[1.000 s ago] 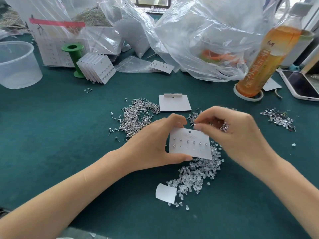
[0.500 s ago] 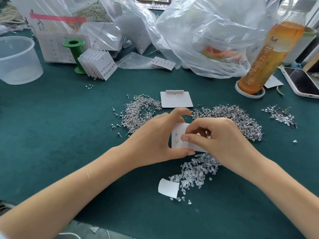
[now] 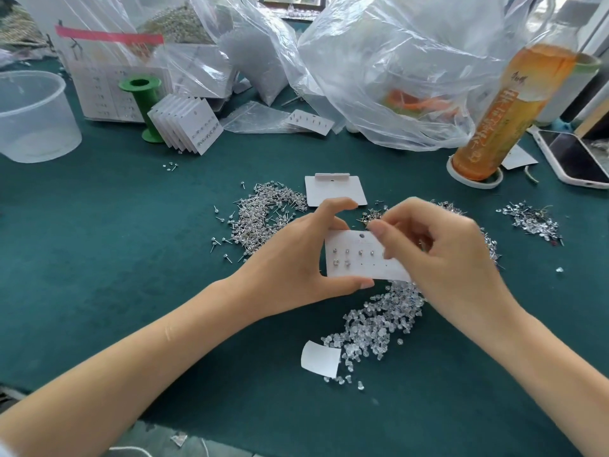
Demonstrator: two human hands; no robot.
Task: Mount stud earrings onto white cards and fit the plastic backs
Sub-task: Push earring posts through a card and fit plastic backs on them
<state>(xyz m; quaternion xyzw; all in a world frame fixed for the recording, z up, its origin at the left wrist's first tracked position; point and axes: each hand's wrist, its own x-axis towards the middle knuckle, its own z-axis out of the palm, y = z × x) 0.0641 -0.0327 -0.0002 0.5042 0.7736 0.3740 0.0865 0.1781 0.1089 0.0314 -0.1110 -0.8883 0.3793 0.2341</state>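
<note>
My left hand (image 3: 296,258) grips a white card (image 3: 356,268) by its left end, thumb under the bottom edge and forefinger over the top. The card carries a row of stud earrings and two more below. My right hand (image 3: 441,258) covers the card's right end with curled fingers. Its fingertips pinch together by the card's top edge, at the rim of a stud pile (image 3: 491,245); the stud between them is too small to make out. A second stud pile (image 3: 263,212) lies left of it. Clear plastic backs (image 3: 379,321) are heaped under the card.
On the green cloth lie a blank card (image 3: 333,192), a paper scrap (image 3: 319,359), and a small mixed heap (image 3: 530,222). Behind stand finished cards (image 3: 194,127), a green spool (image 3: 141,94), a clear tub (image 3: 33,117), plastic bags (image 3: 395,77), a tea bottle (image 3: 514,110) and a phone (image 3: 576,159).
My right hand went from the stud pile down to the card's lower left, then came back up to the card's top edge. The lower row now shows two studs. My left hand kept its grip.
</note>
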